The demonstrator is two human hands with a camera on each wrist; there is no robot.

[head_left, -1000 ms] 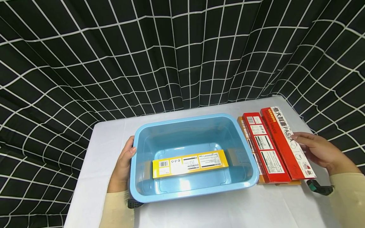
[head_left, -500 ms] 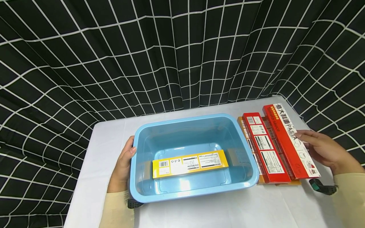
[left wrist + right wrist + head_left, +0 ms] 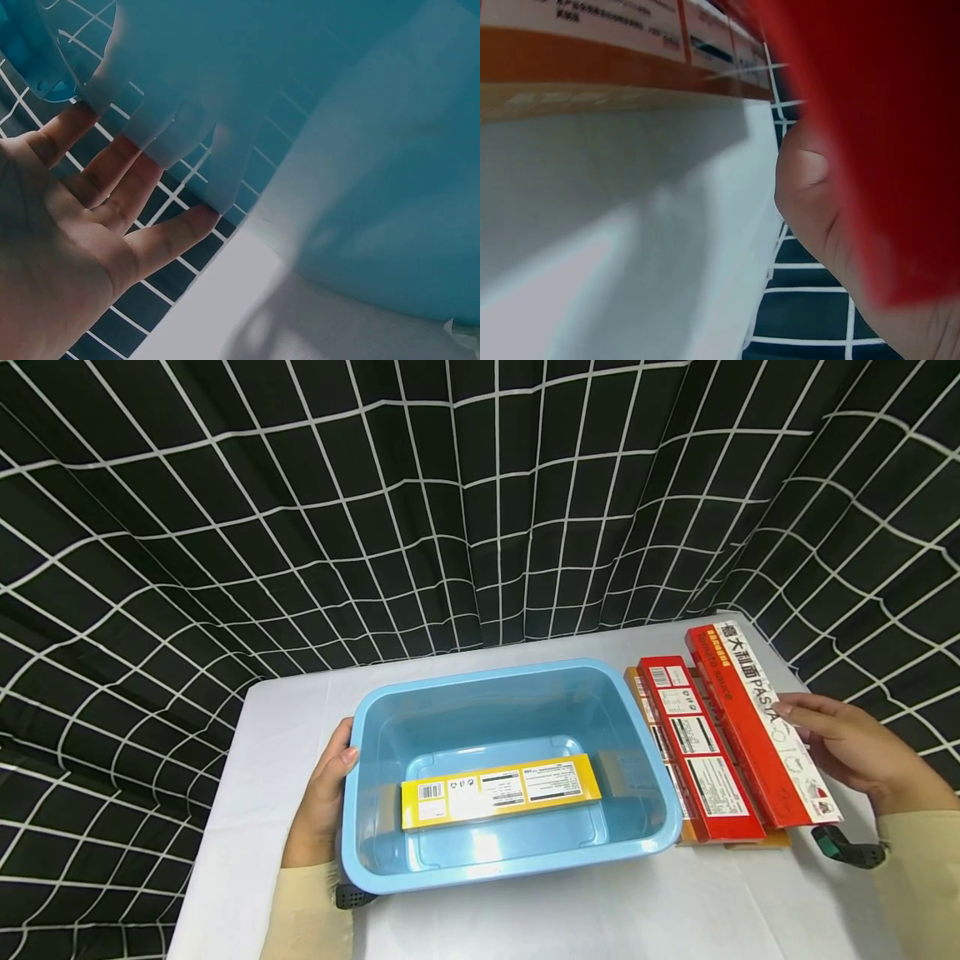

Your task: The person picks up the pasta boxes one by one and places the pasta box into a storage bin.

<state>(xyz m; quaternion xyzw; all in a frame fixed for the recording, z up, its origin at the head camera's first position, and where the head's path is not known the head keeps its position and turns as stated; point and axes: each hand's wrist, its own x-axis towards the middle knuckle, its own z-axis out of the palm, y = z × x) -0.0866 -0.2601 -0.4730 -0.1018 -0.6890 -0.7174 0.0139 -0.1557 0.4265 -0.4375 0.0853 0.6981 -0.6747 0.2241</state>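
Observation:
My left hand [image 3: 322, 793] holds the left end of a blue plastic tub [image 3: 517, 862]. Its thumb lies at the rim, and in the left wrist view the fingers [image 3: 169, 238] press the outer wall. A yellow pasta box [image 3: 495, 793] lies flat inside the tub. My right hand [image 3: 851, 747] grips a red and white pasta box [image 3: 761, 727] by its right edge, thumb on the top face. That box is raised at the right of the stacked boxes; in the right wrist view its red side [image 3: 877, 150] hides part of the hand.
Right of the tub, another red box [image 3: 701, 747] lies label side up on orange boxes [image 3: 647, 702]. White cloth [image 3: 525, 918] covers the table. A black curtain with a white grid [image 3: 480, 510] surrounds it at the back and sides.
The red and white pasta box has moved right, then slightly up and away in my right hand, uncovering more of the boxes beneath. My left hand and the tub have stayed still.

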